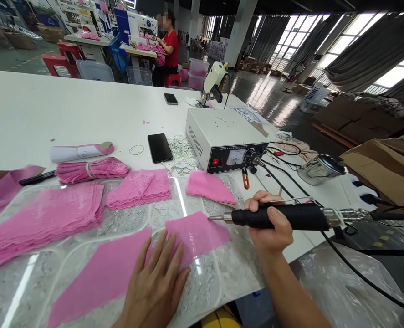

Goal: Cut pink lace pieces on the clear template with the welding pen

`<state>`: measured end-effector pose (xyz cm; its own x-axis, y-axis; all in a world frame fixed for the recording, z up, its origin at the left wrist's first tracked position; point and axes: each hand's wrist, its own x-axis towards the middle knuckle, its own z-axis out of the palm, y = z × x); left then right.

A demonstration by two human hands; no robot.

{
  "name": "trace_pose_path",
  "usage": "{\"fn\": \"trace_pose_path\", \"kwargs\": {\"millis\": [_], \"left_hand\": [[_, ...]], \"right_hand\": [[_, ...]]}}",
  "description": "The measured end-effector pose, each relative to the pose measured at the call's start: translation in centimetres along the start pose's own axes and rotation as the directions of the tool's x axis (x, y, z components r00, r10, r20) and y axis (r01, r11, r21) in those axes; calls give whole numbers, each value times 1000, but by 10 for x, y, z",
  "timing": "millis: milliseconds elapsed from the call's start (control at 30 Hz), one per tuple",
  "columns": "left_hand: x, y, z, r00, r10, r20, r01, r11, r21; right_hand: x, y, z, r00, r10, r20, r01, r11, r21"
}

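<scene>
My left hand (157, 278) lies flat with its fingers spread, resting on the edges of two pink fabric pieces. The smaller piece (196, 237) is to the right of the fingertips; the larger piece (102, 278) reaches out to the left under the hand. My right hand (270, 223) is wrapped round the black grip of a handheld ultrasonic welder (300, 217), held nearly level. Its thin metal tip points left and meets the upper edge of the smaller piece. A cable runs from the tool's rear, off to the right.
Stacks of pink lace (51, 218) and pink fabric (208, 187) lie around the clear mat. Behind stand a control box (229, 141), thread snips (245, 178), a phone (160, 148), elastic cords (182, 155) and a glass jar (321, 169). A person in red (171, 45) sits at a sewing machine.
</scene>
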<state>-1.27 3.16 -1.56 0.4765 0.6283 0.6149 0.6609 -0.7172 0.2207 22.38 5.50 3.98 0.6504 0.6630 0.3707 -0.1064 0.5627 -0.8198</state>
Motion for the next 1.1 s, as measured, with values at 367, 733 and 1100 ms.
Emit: {"fn": "trace_pose_path", "kwargs": {"millis": [367,733,1100], "left_hand": [[0,-2,-2,1000,16,14,-16,1000,12],[1,-8,-4,996,82,42,-83,996,27],[0,-6,-2,998,56,24,-56,998,2]], "right_hand": [[1,0,2,1000,10,19,-10,1000,-8],[0,-15,-17,1000,-24,-20,23,999,-34],[0,-11,-13,1000,-13,13,14,999,-30]]}}
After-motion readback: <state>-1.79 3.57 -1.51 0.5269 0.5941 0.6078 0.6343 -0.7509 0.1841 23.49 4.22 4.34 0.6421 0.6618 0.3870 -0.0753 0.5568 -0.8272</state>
